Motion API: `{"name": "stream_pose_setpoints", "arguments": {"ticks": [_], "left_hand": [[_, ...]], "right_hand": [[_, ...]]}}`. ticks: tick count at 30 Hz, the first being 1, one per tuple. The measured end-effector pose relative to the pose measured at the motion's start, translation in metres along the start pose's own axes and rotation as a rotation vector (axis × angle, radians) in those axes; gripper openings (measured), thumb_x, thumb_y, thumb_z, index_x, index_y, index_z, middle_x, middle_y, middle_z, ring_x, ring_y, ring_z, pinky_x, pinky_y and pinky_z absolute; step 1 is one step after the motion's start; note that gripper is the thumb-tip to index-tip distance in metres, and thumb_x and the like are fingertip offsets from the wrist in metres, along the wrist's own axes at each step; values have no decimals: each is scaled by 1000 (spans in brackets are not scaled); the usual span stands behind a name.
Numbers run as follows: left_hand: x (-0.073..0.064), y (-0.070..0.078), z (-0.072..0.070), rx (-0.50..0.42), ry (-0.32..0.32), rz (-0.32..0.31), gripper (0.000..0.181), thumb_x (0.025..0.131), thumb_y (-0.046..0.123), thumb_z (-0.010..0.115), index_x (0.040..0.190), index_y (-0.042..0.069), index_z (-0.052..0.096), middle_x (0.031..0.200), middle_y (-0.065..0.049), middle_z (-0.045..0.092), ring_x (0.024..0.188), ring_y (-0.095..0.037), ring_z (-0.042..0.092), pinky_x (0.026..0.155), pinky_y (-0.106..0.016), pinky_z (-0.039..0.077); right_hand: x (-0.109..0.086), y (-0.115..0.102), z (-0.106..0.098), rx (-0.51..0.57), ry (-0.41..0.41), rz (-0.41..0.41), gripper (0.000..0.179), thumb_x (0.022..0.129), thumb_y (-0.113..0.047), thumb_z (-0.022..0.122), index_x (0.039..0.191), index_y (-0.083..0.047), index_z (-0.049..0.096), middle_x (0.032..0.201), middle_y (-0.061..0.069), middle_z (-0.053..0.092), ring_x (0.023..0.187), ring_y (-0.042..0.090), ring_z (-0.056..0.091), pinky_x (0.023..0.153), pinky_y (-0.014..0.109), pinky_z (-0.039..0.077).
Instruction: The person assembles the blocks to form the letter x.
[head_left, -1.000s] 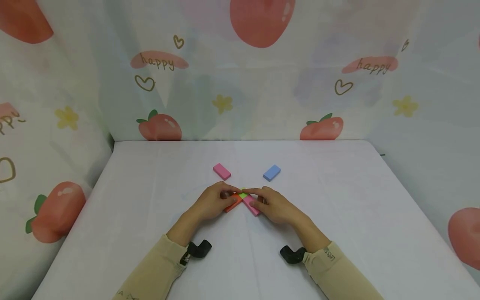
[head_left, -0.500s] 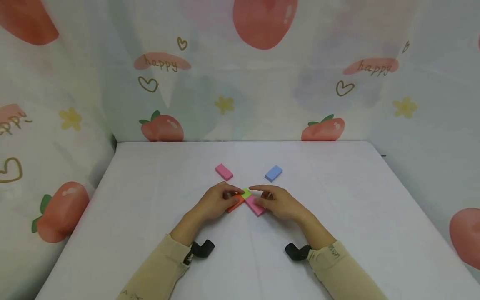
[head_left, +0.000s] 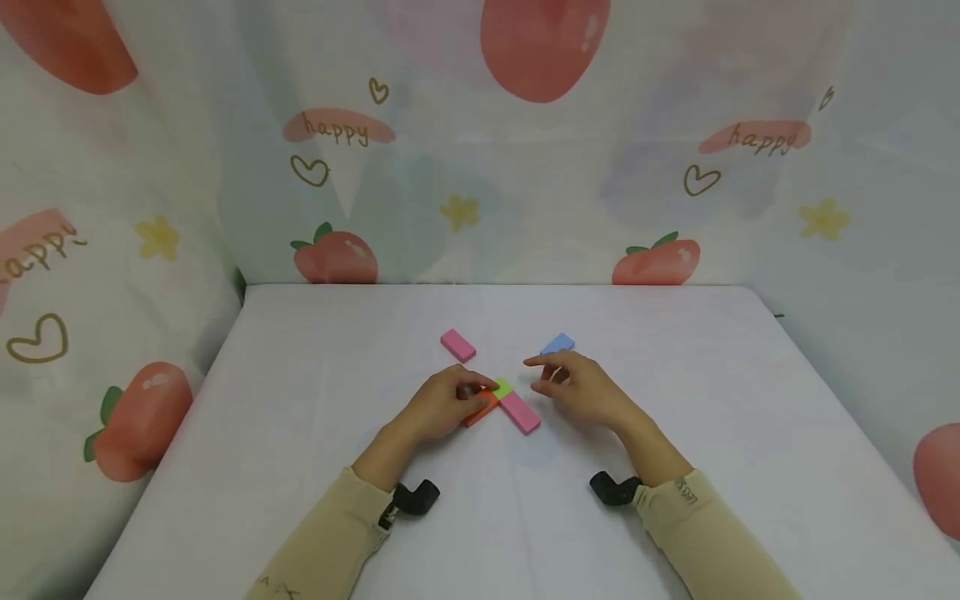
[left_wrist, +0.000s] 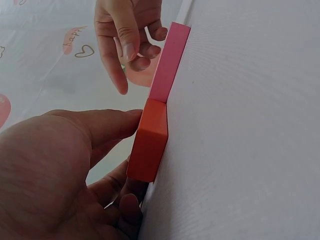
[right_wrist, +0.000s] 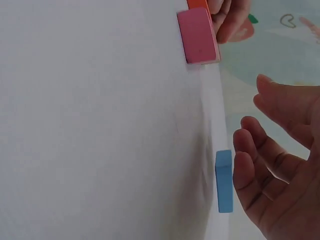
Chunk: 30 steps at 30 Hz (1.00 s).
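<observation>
In the head view my left hand (head_left: 438,404) holds an orange block (head_left: 480,412) between thumb and fingers, its index fingertip by a yellow-green block (head_left: 503,388). A pink block (head_left: 521,413) meets the orange one at a corner, forming a V with the yellow-green at its top. The left wrist view shows the thumb against the orange block (left_wrist: 147,150). My right hand (head_left: 587,387) hovers to the right with nothing in its loosely bent fingers. It partly covers a blue block (head_left: 558,342), also seen beside the fingers in the right wrist view.
Another pink block (head_left: 458,345) lies farther back on the white table (head_left: 337,350). A fruit-printed cloth (head_left: 525,192) stands behind the table's far edge and along its sides. Black wrist cameras (head_left: 417,498) sit at both sleeves.
My right hand has let go of the near pink block and moved right and away, towards the blue block. My left hand stays at the orange block. The head view has shifted slightly.
</observation>
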<state>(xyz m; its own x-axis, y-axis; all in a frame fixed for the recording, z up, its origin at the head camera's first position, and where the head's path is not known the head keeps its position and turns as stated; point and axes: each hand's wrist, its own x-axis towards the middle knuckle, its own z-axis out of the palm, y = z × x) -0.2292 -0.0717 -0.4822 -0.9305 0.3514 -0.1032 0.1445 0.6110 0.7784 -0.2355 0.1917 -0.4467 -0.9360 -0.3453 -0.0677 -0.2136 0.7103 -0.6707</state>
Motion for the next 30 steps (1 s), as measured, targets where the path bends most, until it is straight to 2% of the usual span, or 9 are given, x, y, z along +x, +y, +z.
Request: {"name": "stream_pose_setpoints", "arguments": {"ticks": [7,10,18,25,30], "left_hand": [[-1,1,0,-1,8,-15,24,99,28,72,121,34,76,106,7,63,91,-17,56,74,-31,47],[-1,1,1,-4,10,-23,24,99,28,72,121,35,76,106,8,63,91,-16,56,74,-31,47],[-2,2,1,-11,12,-14,24,99,27,71,122,34,76,106,7,63,91,-17,56,74,-31,47],[0,1,2,-1,11,-12,24,99,27,71,122,34,76,106,7,63,91,-16,56,73,-30,47],[-1,0,2,-13,13,-15,24,99,27,71,121,34,76,105,7,63,90,-16,55,72,-30,47]], "right_hand": [[13,6,-24,-105,42,-101,39,97,-18,74,136,-13,68,111,10,65,103,25,63,83,36,49],[18,9,-35,-146,35,-103,40,96,-18,75,136,-13,68,116,12,64,107,27,62,84,38,49],[30,21,-58,-196,-17,-116,44,95,-16,76,138,-10,67,128,15,63,118,37,59,98,52,48],[42,33,-66,-218,-79,-146,43,95,-17,76,137,-9,68,135,17,62,127,41,57,107,61,44],[51,38,-65,-227,-109,-163,41,93,-16,78,133,-9,70,136,17,62,132,40,54,112,63,40]]}}
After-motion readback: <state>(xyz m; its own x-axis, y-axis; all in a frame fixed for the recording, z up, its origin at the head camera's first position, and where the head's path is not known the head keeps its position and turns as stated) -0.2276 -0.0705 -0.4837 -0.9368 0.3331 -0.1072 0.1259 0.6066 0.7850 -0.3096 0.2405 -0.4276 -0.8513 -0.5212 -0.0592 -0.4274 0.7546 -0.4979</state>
